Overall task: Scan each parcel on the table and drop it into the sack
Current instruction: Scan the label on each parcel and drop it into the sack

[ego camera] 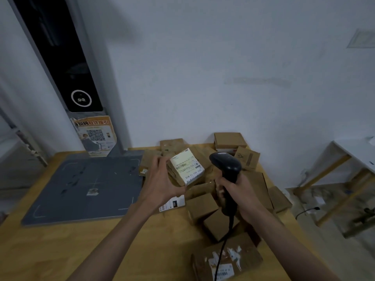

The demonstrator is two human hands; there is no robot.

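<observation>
My left hand (162, 182) grips a small brown parcel (185, 169) above the table, its white label turned toward the scanner and lit by it. My right hand (236, 194) grips the handle of a black barcode scanner (226, 164), whose head sits just right of the parcel. A black cable runs from the handle down toward me. Under both hands lies a heap of several brown cardboard parcels (203, 207) on the wooden table (60, 250). No sack is in view.
A grey scanning mat (81, 185) covers the table's left part, below a tall dark kiosk (60, 57) with a QR poster. A taped parcel (227, 258) lies near the front edge. A white wall stands behind; a white-and-wood table (355, 157) stands at the right.
</observation>
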